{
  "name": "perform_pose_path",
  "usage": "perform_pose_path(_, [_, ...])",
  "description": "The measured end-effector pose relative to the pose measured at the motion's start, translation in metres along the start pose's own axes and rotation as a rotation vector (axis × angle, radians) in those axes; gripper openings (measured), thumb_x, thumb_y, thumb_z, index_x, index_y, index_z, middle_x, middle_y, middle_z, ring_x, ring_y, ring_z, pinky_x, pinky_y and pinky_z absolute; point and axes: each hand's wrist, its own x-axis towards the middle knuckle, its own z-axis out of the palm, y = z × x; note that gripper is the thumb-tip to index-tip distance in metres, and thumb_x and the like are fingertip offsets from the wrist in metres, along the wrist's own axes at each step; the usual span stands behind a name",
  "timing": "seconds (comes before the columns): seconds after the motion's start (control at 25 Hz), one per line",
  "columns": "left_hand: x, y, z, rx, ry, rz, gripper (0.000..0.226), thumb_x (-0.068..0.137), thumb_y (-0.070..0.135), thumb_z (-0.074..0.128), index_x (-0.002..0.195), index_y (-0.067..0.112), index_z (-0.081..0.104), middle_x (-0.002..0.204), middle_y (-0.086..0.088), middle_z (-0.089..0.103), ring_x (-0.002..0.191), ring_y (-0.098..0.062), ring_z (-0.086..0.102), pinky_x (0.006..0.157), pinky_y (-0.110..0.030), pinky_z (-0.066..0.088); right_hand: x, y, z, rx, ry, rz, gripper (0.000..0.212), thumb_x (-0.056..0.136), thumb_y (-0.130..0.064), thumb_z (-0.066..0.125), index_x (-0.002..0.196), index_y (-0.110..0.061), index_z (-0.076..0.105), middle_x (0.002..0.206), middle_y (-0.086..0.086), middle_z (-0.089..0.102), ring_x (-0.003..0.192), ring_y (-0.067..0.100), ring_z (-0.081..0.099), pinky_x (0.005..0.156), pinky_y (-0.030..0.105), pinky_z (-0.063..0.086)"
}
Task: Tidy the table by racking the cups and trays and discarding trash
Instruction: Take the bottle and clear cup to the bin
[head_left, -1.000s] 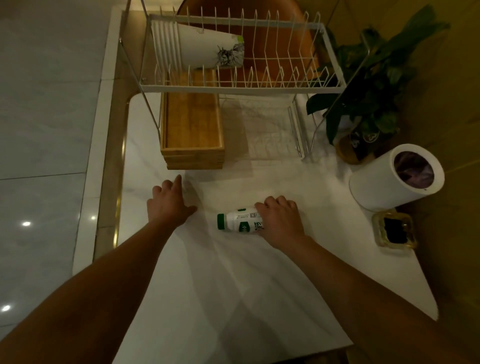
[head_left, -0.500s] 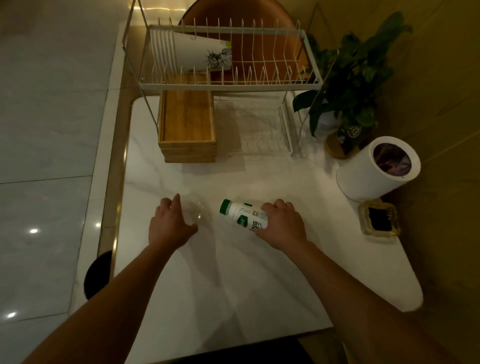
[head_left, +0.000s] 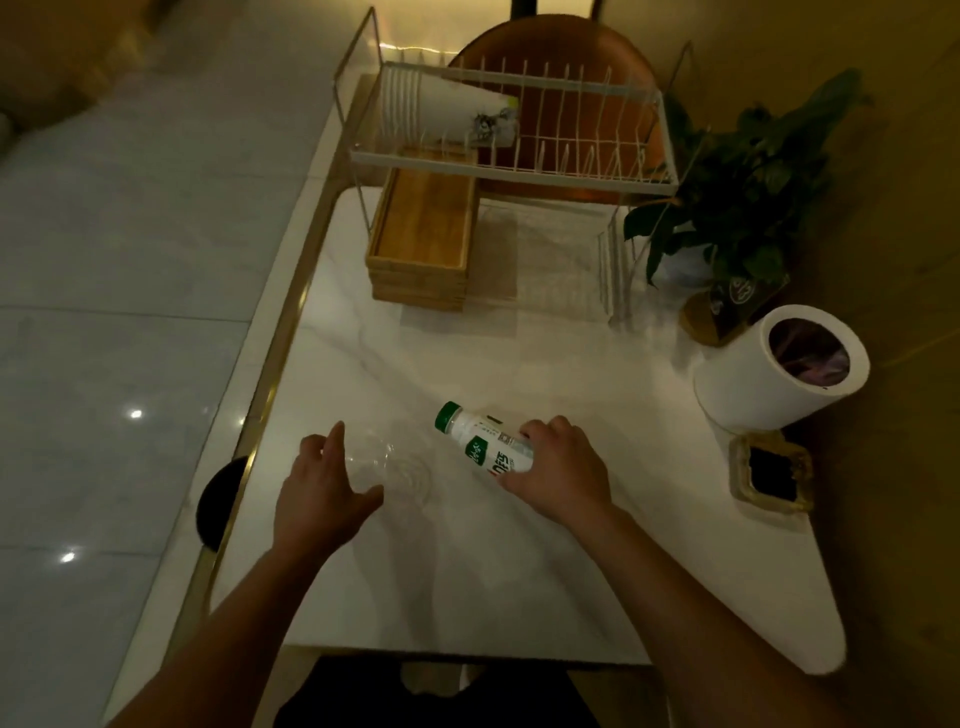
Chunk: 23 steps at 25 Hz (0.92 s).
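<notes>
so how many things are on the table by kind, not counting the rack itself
bottle: 1, white with a green cap, in the right hand
clear cup: 1, by the left hand
stack of paper cups: 1, on the rack's top shelf
stack of wooden trays: 1
potted plant: 1
white bin: 1
ashtray: 1
total: 7

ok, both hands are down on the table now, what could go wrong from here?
1. The clear cup by the left hand is nearly invisible against the pale marble; the open fingers could knock it instead of gripping it.
2. The right hand holds the bottle only at its base end, so it may slip or swing on lifting.
3. The route to the white bin passes near the ashtray; a low carry could clip it.
</notes>
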Motion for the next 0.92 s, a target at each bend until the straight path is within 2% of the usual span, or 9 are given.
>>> perform_pose_path(0.2, [-0.033, -0.023, -0.009, -0.059, 0.026, -0.041, 0.108, 0.068, 0.047, 0.083, 0.154, 0.017, 0.024, 0.143, -0.013, 0.044, 0.118, -0.031, 0.056, 0.084, -0.04, 0.054, -0.02, -0.019, 0.005, -0.008, -0.019, -0.049, 0.065, 0.068, -0.059, 0.071, 0.121, -0.026, 0.053, 0.112, 0.001, 0.051, 0.103, 0.02, 0.05, 0.075, 0.034, 0.05])
perform_pose_path(0.36, [-0.054, -0.052, -0.028, -0.106, 0.03, -0.055, 0.106, 0.073, 0.049, 0.08, 0.156, 0.018, 0.021, 0.149, -0.014, 0.038, 0.128, -0.032, 0.049, 0.094, -0.044, 0.05, -0.041, -0.048, 0.017, -0.026, -0.02, -0.061, 0.065, 0.069, -0.06, 0.069, 0.122, -0.027, 0.053, 0.112, 0.001, 0.051, 0.104, 0.02, 0.05, 0.076, 0.034, 0.05])
perform_pose_path(0.6, [-0.124, -0.161, -0.065, -0.254, 0.011, -0.122, 0.101, 0.074, 0.04, 0.081, 0.154, 0.017, 0.025, 0.147, -0.015, 0.037, 0.126, -0.031, 0.049, 0.098, -0.042, 0.048, -0.108, -0.136, 0.073, -0.061, -0.055, -0.059, 0.068, 0.064, -0.063, 0.069, 0.121, -0.029, 0.053, 0.111, -0.002, 0.051, 0.101, 0.017, 0.051, 0.07, 0.031, 0.046])
perform_pose_path(0.76, [-0.172, -0.226, -0.074, -0.312, -0.005, -0.211, 0.094, 0.074, 0.041, 0.079, 0.152, 0.021, 0.03, 0.14, -0.013, 0.043, 0.112, -0.023, 0.052, 0.083, -0.035, 0.05, -0.145, -0.189, 0.111, -0.091, -0.124, -0.088, 0.07, 0.062, -0.065, 0.068, 0.121, -0.03, 0.051, 0.111, -0.001, 0.051, 0.101, 0.017, 0.051, 0.074, 0.033, 0.05])
perform_pose_path(0.84, [-0.192, -0.251, -0.076, -0.341, -0.009, -0.259, 0.086, 0.073, 0.039, 0.077, 0.147, 0.027, 0.034, 0.135, -0.01, 0.046, 0.1, -0.015, 0.048, 0.07, -0.027, 0.044, -0.156, -0.21, 0.121, -0.122, -0.144, -0.118, 0.072, 0.062, -0.066, 0.068, 0.122, -0.029, 0.052, 0.112, -0.001, 0.052, 0.102, 0.018, 0.052, 0.075, 0.034, 0.051])
perform_pose_path(0.92, [-0.204, -0.27, -0.076, -0.338, -0.02, -0.311, 0.089, 0.073, 0.041, 0.077, 0.148, 0.027, 0.031, 0.136, -0.008, 0.043, 0.103, -0.017, 0.05, 0.07, -0.026, 0.04, -0.159, -0.228, 0.127, -0.147, -0.147, -0.153, 0.072, 0.063, -0.067, 0.068, 0.122, -0.029, 0.051, 0.112, 0.0, 0.052, 0.103, 0.018, 0.052, 0.075, 0.034, 0.052])
